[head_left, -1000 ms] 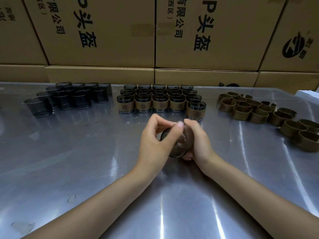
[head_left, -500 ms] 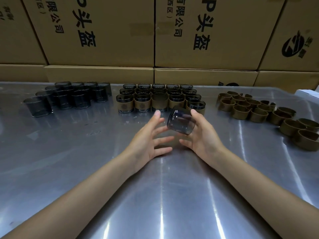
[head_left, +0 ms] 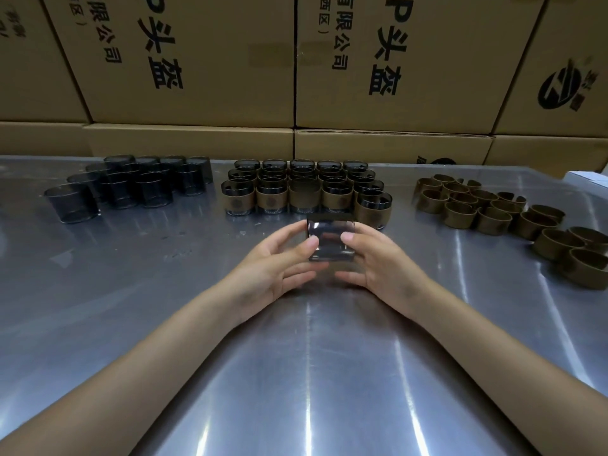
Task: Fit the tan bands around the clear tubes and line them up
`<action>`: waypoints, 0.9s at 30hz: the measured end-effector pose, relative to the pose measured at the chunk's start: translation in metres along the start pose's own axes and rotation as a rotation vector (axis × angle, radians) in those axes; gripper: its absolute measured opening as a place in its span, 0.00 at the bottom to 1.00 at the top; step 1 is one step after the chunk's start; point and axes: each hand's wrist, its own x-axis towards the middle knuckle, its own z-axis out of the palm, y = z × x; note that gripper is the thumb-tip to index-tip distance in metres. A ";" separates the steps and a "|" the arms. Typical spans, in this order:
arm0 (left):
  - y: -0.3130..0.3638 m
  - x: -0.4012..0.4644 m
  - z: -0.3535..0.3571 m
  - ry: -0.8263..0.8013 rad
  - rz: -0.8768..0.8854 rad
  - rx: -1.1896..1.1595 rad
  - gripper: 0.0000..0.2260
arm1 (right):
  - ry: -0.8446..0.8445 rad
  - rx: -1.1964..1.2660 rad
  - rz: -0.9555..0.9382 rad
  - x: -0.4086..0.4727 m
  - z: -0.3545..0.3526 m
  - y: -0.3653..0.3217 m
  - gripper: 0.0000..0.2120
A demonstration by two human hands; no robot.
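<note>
Head view: a person's left hand [head_left: 274, 264] and right hand [head_left: 378, 258] pinch a bare clear tube [head_left: 330, 240] between them above the steel table [head_left: 164, 291]. Banded tubes [head_left: 306, 189] stand at twelve o'clock of the hands, unbanded tubes [head_left: 131, 184] at ten and loose tan bands [head_left: 493, 212] at two.

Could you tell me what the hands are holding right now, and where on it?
Both hands hold one bare clear tube above the table: the left hand at its left side wall, the right hand at its right side wall.

Bare tubes [head_left: 131, 184] left, banded tubes [head_left: 306, 189] centre, loose bands [head_left: 493, 212] right, boxes [head_left: 296, 60] behind.
</note>
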 end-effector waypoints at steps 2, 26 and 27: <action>-0.002 0.002 -0.006 -0.059 0.021 -0.030 0.30 | 0.012 -0.046 0.020 0.000 0.003 -0.001 0.27; -0.001 0.005 -0.013 -0.039 0.064 0.055 0.26 | 0.029 -0.050 0.029 0.005 -0.001 0.004 0.18; -0.001 0.005 -0.014 -0.053 0.077 0.029 0.27 | 0.047 -0.079 0.027 0.005 0.001 0.005 0.16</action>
